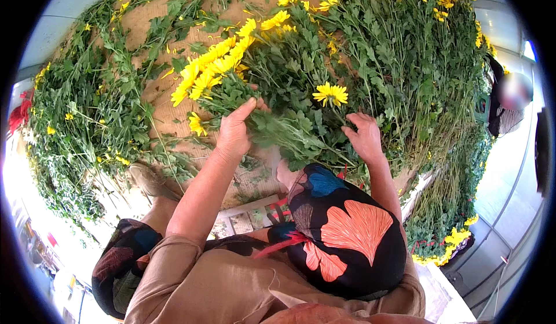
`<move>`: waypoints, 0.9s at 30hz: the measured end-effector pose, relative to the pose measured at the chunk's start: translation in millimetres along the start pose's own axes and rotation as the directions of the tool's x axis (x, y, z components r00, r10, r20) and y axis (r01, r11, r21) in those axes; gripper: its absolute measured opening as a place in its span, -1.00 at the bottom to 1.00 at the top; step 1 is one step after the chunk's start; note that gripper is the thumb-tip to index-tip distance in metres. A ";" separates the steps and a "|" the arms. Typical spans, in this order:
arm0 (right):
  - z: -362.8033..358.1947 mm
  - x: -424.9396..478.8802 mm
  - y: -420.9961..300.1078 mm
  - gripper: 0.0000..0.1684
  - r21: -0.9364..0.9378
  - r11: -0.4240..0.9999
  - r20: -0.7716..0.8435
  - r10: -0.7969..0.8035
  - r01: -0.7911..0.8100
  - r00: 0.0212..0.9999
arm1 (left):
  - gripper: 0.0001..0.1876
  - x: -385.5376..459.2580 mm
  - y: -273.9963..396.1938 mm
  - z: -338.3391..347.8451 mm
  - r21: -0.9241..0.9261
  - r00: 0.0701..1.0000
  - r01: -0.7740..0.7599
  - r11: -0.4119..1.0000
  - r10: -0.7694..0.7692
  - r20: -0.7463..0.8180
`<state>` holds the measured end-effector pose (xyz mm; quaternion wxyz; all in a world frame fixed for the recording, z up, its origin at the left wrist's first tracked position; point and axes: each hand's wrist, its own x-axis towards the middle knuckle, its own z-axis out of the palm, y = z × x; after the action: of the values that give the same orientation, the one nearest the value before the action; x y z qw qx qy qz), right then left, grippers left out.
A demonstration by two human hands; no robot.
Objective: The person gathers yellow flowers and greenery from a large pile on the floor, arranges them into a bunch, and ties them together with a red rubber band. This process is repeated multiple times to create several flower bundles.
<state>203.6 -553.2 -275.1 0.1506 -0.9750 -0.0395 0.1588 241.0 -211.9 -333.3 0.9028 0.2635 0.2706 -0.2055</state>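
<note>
My left hand is closed around a bunch of yellow chrysanthemums. Their heads fan out to the upper left of the hand, and the leafy stems run out to its lower right. My right hand is at the right, its fingers bent near the stem of a single yellow chrysanthemum; whether it grips that stem cannot be made out. Under and behind the hands lie more leafy chrysanthemum stems. One yellow bloom hangs below the bunch.
A large pile of chrysanthemums lies at the right, and stripped greenery at the left. Loose leaves and petals litter the brown ground cover. Red ties lie by my knee. At the far right is another person.
</note>
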 end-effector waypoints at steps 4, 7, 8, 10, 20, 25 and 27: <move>-23.2 17.8 -15.1 -0.63 0.356 0.933 -0.111 -0.021 0.060 0.994 | -0.65 -0.8 2.1 9.9 0.064 0.999 0.019 0.998 -0.016 -0.040; -34.4 31.2 -32.1 -0.59 0.493 0.865 -0.200 0.013 0.089 0.980 | -0.67 3.7 2.7 9.6 0.092 0.999 0.016 0.996 -0.012 -0.044; -36.6 35.3 -33.3 -0.58 0.537 0.843 -0.179 0.058 0.048 0.982 | -0.67 4.7 1.8 9.9 0.085 0.998 0.023 0.996 -0.018 -0.054; -45.4 43.4 -45.5 -0.59 0.611 0.791 -0.186 0.113 0.025 0.976 | -0.67 2.8 2.9 16.4 0.060 0.994 0.068 0.996 -0.062 -0.093; -34.0 64.6 -175.9 -0.58 0.343 0.801 -0.401 -0.348 0.491 0.847 | -0.46 12.7 -35.1 15.1 0.009 0.986 0.115 0.993 -0.115 0.118; -3.7 71.2 -173.5 -0.42 0.213 0.824 -0.401 -0.415 0.524 0.816 | -0.04 10.6 -43.2 8.6 -0.021 0.964 0.109 0.994 -0.101 0.245; -1.2 74.2 -171.1 -0.37 0.180 0.836 -0.373 -0.430 0.519 0.822 | 0.03 6.5 -39.9 21.1 -0.058 0.975 0.157 0.986 -0.146 0.166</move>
<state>269.2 -381.5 -243.8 0.3230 -0.9157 -0.2359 -0.0390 233.5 -256.7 -336.7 0.9123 0.1924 0.2231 -0.2845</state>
